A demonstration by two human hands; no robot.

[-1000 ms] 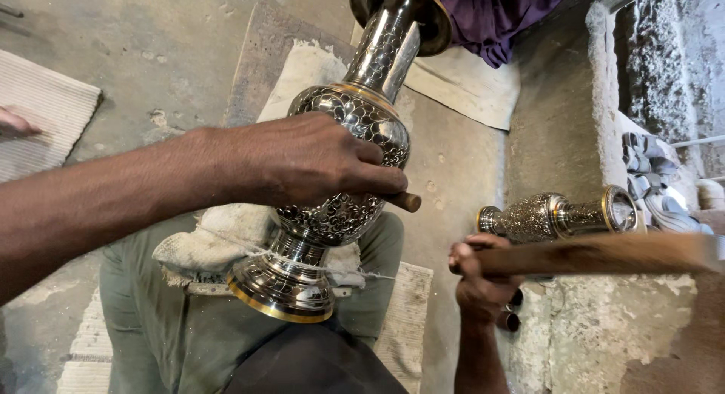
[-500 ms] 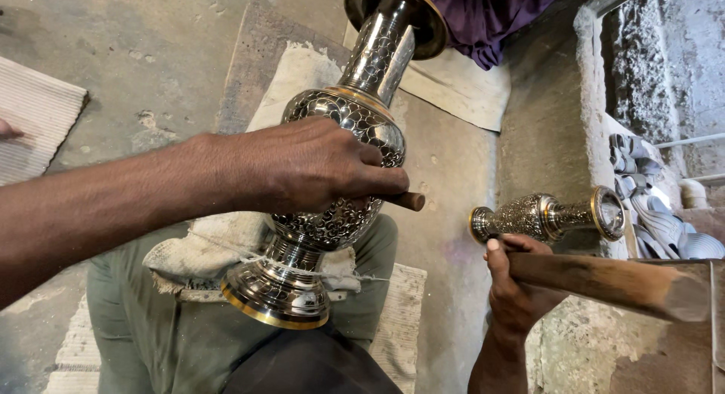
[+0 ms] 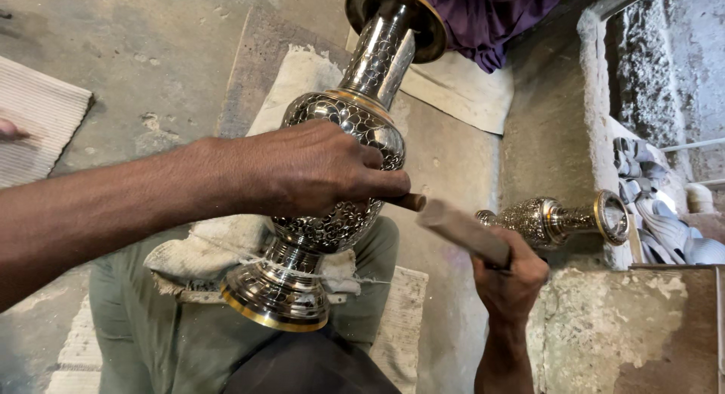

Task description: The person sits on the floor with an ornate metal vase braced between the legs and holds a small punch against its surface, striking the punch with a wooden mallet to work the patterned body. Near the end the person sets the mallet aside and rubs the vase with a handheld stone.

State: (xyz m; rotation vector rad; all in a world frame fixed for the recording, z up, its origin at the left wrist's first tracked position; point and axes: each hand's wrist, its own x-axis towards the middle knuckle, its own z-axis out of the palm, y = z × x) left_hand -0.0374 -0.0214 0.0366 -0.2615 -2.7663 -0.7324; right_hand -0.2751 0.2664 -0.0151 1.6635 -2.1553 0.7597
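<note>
Left hand (image 3: 317, 171): pinching punch (image 3: 408, 202) against vase (image 3: 340, 175).
Right hand (image 3: 510, 277): fist around mallet (image 3: 462, 232), beside punch; strike squarely.

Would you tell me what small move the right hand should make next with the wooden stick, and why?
Probably a short tap onto the punch: the left hand holds it against the engraved vase, and the right hand has the wooden stick poised just beside its end.

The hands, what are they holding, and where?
The left hand pinches a small tool against the vase, its far end showing past the fingers. The right hand holds a wooden stick by its lower end.
</note>
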